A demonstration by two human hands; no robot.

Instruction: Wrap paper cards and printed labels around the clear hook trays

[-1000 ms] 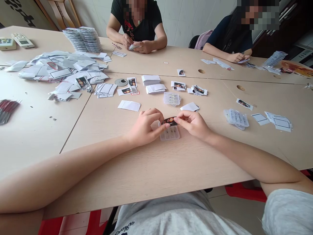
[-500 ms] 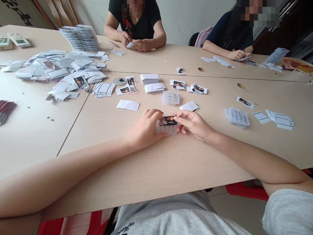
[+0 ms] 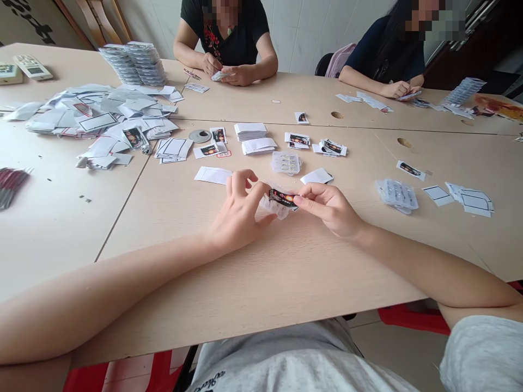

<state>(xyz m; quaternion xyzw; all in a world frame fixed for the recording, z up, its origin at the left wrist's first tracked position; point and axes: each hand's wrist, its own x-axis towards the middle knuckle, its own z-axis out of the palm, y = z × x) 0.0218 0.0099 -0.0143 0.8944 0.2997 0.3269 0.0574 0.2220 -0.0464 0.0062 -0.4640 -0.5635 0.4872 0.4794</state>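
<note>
Pale table (image 3: 229,296) before grey wall (image 3: 304,41), right grip (image 3: 333,211) tight on black label (image 3: 281,198), left grip (image 3: 239,218) wide

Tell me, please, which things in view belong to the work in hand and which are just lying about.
Seemingly part of the work:
black label in the right hand
clear box behind it
stacked boxes at right

Apparently just lying about:
calculator-like device
reddish bundle
pink item

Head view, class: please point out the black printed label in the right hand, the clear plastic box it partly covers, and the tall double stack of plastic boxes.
Black printed label (image 3: 281,197): head view, middle of its printed face.
Clear plastic box (image 3: 275,208): head view, uncovered part.
Double stack of plastic boxes (image 3: 138,63): head view, near its middle.
</note>
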